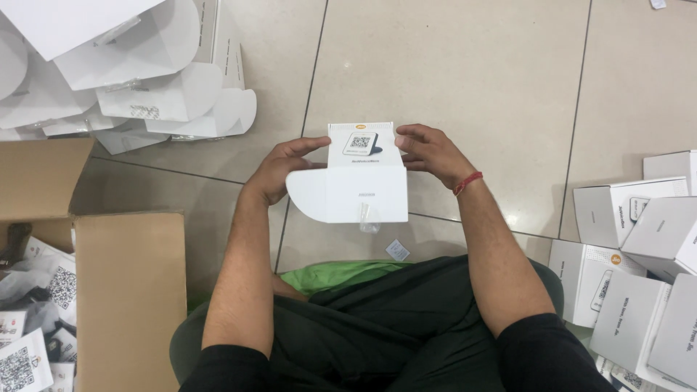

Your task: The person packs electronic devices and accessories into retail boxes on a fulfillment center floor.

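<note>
A small white cardboard box (363, 190) is held up in front of me over the tiled floor, its lid flap standing open and a rounded side flap sticking out to the left. A picture of a small device shows on the raised flap. My left hand (284, 168) grips the box's left side. My right hand (430, 151), with a red thread on the wrist, holds the upper right corner. A bit of clear plastic hangs from the box's lower edge.
Flattened and open white boxes (145, 80) are piled at the top left. A brown carton (127, 290) with printed leaflets sits at the lower left. Several closed white boxes (639, 276) are stacked at the right. A small paper slip (397, 250) lies on the floor.
</note>
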